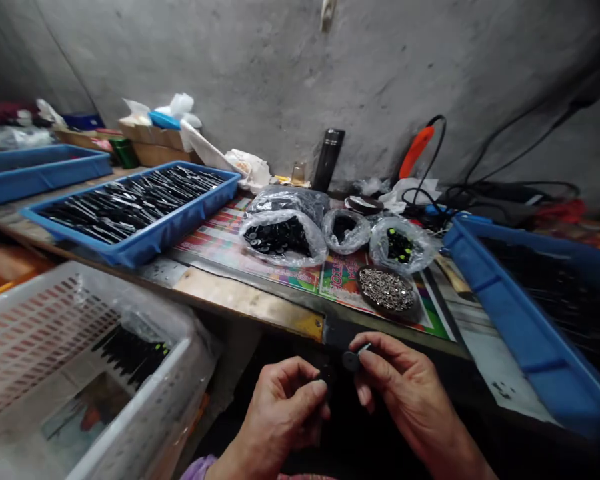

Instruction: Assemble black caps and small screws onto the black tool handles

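My left hand point(285, 407) is closed, thumb and forefinger pinching a small black part point(326, 376) whose shape is hard to make out against the dark background. Close beside it, my right hand point(405, 383) pinches a round black disc point(351, 361) with a thin metal pin point(363, 348) sticking out at its upper side. Both hands are just in front of the table edge, with a small gap between the two parts. Beyond them on the table sits a round dish of small metal rivets or screws point(387, 289). Behind it is a bag of black discs point(280, 237).
Two smaller plastic bags hold black pieces point(343, 228) and yellow-green-tipped pieces point(399, 245). A blue tray point(130, 250) of long black strips lies left, another blue tray point(520, 333) right. A white basket point(145, 400) stands at lower left. An orange-handled tool point(416, 152) leans near the wall.
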Tool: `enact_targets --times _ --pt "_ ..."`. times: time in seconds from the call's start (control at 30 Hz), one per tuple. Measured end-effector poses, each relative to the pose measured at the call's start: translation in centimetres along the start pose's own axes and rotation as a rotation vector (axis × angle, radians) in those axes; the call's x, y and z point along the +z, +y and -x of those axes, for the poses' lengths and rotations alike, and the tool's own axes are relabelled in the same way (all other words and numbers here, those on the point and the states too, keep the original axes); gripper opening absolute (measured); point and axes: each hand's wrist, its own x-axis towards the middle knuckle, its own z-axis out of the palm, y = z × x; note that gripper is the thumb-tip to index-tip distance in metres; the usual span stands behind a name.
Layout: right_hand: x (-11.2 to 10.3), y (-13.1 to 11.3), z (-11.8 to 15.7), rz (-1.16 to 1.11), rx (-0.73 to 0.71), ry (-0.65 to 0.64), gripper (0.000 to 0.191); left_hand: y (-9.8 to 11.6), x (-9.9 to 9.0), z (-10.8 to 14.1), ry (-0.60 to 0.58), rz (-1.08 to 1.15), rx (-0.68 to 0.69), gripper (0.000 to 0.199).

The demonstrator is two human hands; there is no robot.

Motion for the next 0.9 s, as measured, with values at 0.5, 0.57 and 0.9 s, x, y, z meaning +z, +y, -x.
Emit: enact_targets --times 0.5,0.57,0.9 --pt "-2.6 1.4 1.3 0.008 -0.004 -0.07 0.03 -1.6 1.7 -0.3 -0.09 -0.015 -0.036 0.034" --pt "-2.8 1.5 1.3 -0.018 0.018 -0.082 0.03 -1.6 2.0 -0.2 -0.091 -0.028 -0.043 0.037" --pt "-3.7 2.3 1.5 0.066 0.016 -0.186 0.028 -2.9 1.9 -0.8 -0.082 -0.098 -0.016 0.042"
